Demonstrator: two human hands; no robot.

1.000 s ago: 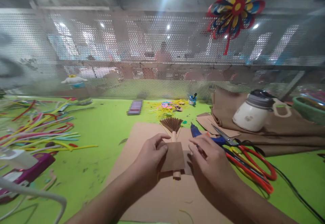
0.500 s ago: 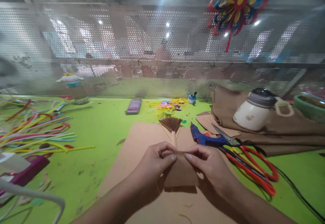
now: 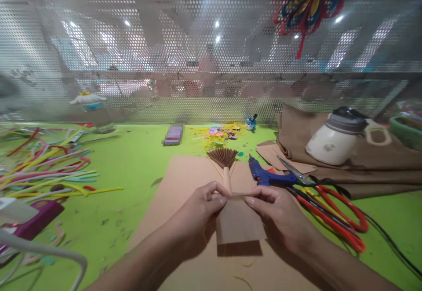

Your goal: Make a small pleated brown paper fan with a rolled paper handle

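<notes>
My left hand (image 3: 211, 203) and my right hand (image 3: 275, 207) each pinch an upper corner of a brown piece of paper (image 3: 240, 223). Its lower edge hangs free and casts a dark shadow below. Just beyond my fingertips lies a pleated brown paper fan (image 3: 222, 157) with a rolled, tan paper stem (image 3: 227, 177); the stem's near end is hidden behind the held paper. Beneath all this is a large tan sheet (image 3: 184, 181). Bits of thin yellow strand (image 3: 242, 280) lie on it near me.
To the right are a blue glue gun (image 3: 270, 176), red-handled scissors (image 3: 341, 201), folded brown paper (image 3: 290, 132) and a white jug (image 3: 334, 143). Coloured pipe cleaners (image 3: 49, 168) and a purple power strip (image 3: 41, 220) with a cable lie left. A small blue bottle (image 3: 251, 124) stands behind.
The held paper's near end has swung slightly right, and more of its face shows. Both hands keep their pinch, my right one a little further right. The view has tilted down slightly.
</notes>
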